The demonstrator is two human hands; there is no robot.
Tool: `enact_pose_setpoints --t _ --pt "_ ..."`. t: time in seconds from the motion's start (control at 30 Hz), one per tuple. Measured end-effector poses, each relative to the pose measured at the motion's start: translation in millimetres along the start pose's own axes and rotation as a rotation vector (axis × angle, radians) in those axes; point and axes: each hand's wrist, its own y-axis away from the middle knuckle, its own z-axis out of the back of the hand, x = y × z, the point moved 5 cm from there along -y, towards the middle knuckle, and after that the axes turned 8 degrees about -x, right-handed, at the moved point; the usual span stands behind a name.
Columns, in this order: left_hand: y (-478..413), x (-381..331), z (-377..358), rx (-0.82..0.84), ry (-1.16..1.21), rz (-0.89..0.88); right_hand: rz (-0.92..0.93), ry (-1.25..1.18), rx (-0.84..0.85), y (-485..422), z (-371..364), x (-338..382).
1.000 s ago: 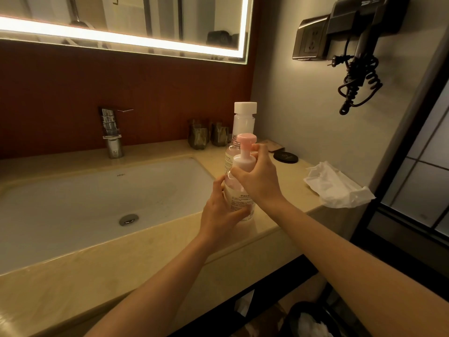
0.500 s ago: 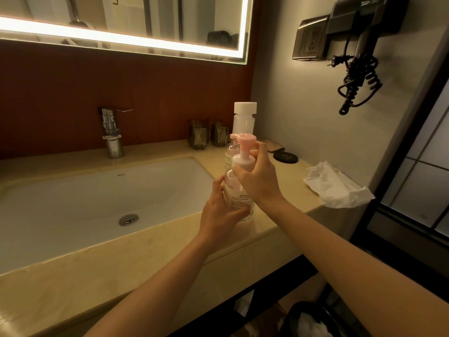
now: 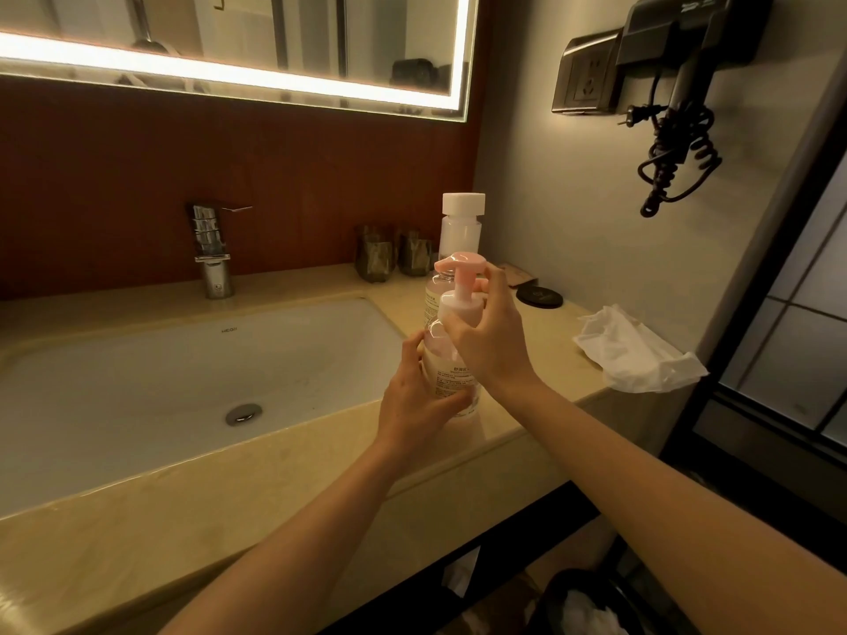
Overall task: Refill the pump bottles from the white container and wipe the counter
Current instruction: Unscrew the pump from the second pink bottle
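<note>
A clear pump bottle [image 3: 447, 373] with a pink pump head [image 3: 460, 277] stands on the beige counter [image 3: 275, 469] right of the sink. My left hand [image 3: 415, 405] grips the bottle's lower body. My right hand [image 3: 492, 334] is curled round the pump collar at the bottle's neck. Directly behind stands a second clear bottle [image 3: 433, 295], mostly hidden. Behind that rises the white container [image 3: 462, 226] with a white cap. A crumpled white cloth [image 3: 637, 350] lies on the counter's right end.
A white sink [image 3: 160, 382] with a chrome tap [image 3: 213, 249] fills the left. Two dark glasses [image 3: 394, 256] and a black round coaster [image 3: 539, 296] sit at the back. A hair dryer [image 3: 683, 107] hangs on the right wall. Below the counter stands a bin [image 3: 591, 607].
The pump head has turned slightly under my right hand, its spout now pointing more to the left. The bottle and my left hand stay in place.
</note>
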Motion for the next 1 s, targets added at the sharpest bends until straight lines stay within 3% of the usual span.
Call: enact_pose_setpoints --t 0.23,0.53,0.73,1.0 --pt "-0.8 2.9 0.7 -0.003 -0.009 -0.005 -0.003 0.124 -0.053 -2.5 1.6 -3.6" --pt "-0.5 2.6 1.5 0.002 0.01 0.001 -0.049 -0.057 0.004 0.8 -1.5 -0.3" --pt "-0.7 3.2 0.1 0.003 -0.001 -0.002 -0.05 0.061 -0.061 -0.1 4.6 -1.9" --pt "-0.7 1.4 -0.4 -0.001 -0.008 -0.014 -0.046 0.013 0.044 3.5 2.7 -3.8"
